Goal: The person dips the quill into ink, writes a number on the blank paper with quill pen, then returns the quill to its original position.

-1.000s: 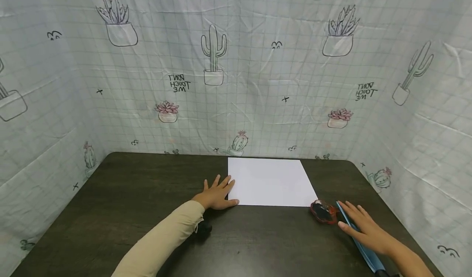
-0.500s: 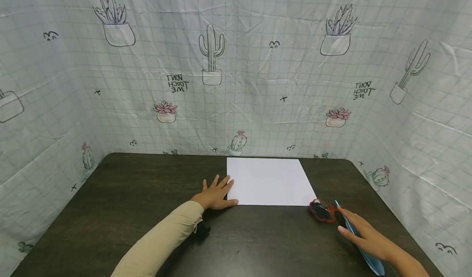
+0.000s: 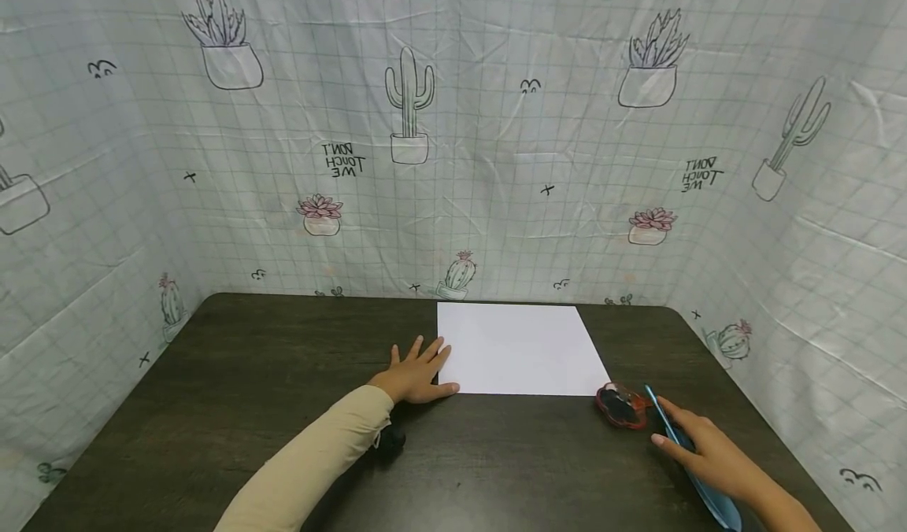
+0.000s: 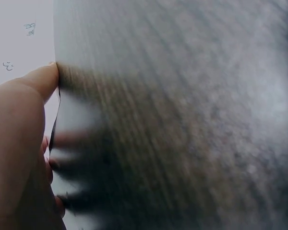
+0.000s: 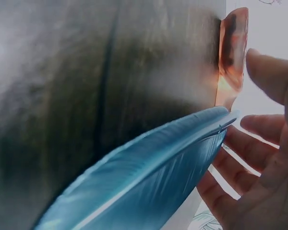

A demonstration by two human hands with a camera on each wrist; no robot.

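My left hand [image 3: 414,378] rests flat at the left edge of a white sheet of paper [image 3: 520,351], with fingers spread and the thumb on its lower left corner. To the right, my right hand [image 3: 716,457] is at a long blue feather quill [image 3: 711,503], whose thin tip points away from me. In the right wrist view the feather [image 5: 149,167] stands along the fingertips, while the thumb [image 5: 269,72] stays apart from it. Near that tip, by the paper's lower right corner, sits a small red translucent dish [image 3: 623,406] with something dark inside.
A dark wooden table [image 3: 248,374] carries everything. White curtains [image 3: 482,138] with cactus drawings enclose it at the back and both sides. A black object [image 3: 388,441] shows beneath my left wrist.
My right hand's fingers have lowered around the feather's right side, and the feather has tipped a little. The left hand, paper and red dish stay put.
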